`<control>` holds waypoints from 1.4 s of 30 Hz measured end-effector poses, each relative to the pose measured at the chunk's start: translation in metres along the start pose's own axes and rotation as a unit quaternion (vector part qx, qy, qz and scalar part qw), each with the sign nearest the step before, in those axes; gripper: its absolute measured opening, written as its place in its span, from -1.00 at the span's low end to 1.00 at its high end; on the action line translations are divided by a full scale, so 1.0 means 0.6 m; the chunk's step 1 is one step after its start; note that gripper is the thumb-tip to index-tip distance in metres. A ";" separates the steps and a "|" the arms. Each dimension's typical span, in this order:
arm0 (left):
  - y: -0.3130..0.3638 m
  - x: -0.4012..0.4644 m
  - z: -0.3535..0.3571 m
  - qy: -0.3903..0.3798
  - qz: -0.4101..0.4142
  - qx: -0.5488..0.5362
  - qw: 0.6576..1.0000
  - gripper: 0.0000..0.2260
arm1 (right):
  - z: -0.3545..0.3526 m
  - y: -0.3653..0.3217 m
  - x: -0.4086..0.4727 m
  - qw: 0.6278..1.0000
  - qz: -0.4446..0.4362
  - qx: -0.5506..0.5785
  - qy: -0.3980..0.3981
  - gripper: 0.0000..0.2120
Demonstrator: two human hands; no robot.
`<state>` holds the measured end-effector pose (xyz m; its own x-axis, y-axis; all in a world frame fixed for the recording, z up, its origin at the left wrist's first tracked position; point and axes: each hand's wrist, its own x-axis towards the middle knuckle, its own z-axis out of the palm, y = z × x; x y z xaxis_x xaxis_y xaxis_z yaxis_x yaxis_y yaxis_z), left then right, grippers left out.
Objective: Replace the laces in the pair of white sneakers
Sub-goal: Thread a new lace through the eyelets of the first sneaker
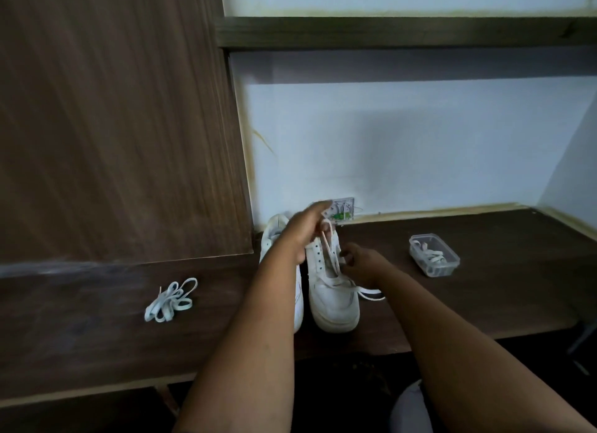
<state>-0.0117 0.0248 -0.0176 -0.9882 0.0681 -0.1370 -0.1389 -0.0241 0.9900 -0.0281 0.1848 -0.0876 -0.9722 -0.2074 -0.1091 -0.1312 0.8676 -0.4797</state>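
Observation:
Two white sneakers stand side by side on the dark wooden desk [468, 290], toes toward me. The left sneaker [274, 239] is mostly hidden behind my left forearm. My left hand [302, 232] is raised over the right sneaker [331, 297] and pinches a white lace [329, 248] that runs up from its eyelets. My right hand [358, 264] grips the same lace low at the shoe's right side. A loose stretch of lace [371, 294] trails on the desk to the right of the shoe.
A bundle of loose white laces [171, 302] lies on the desk at the left. A small clear plastic box [434, 255] holding more laces sits at the right. A wall socket plate [342, 209] is behind the shoes. A tall wooden panel [113, 125] rises at the left.

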 end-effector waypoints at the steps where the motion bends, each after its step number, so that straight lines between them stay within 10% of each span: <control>1: 0.015 -0.005 -0.006 0.008 0.022 -0.048 0.999 -0.64 | 0.001 -0.001 0.000 1.000 0.010 0.013 0.004 -0.61; 6: 0.064 -0.020 -0.037 0.062 0.076 -0.272 0.957 -0.53 | 0.003 -0.005 0.010 0.999 0.017 0.026 0.017 -0.76; 8: 0.050 -0.014 -0.054 0.151 0.107 0.025 0.982 -0.60 | 0.003 0.001 0.012 0.999 0.018 0.033 0.016 -0.85; 11: 0.004 -0.006 -0.047 0.121 0.093 0.518 0.842 -0.84 | 0.001 0.004 0.010 0.999 0.013 0.041 0.020 -0.87; 15: -0.058 0.012 0.003 -0.034 0.079 0.562 0.823 -0.86 | 0.004 0.006 0.015 0.998 0.015 0.050 0.022 -0.84; 26: -0.079 0.032 0.038 -0.089 0.066 0.654 0.748 -0.84 | 0.001 0.016 0.024 0.997 0.017 0.069 0.014 -0.75; 37: -0.017 0.011 -0.043 -0.089 -0.005 0.514 0.853 -0.74 | 0.010 0.011 0.020 0.997 0.005 0.074 0.028 -0.79; 40: 0.011 -0.011 -0.082 -0.053 0.017 0.199 0.978 -0.80 | 0.008 0.013 0.021 0.998 0.009 0.059 0.035 -0.76; 42: 0.037 -0.029 -0.098 -0.044 0.090 -0.106 0.989 -0.86 | 0.005 0.012 0.019 0.997 0.014 0.059 0.037 -0.76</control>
<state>-0.0013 -0.0355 0.0050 -0.9901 0.1299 0.0536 0.0194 -0.2509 0.9678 -0.0399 0.1872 -0.0948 -0.9875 -0.1451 -0.0611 -0.0838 0.8129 -0.5764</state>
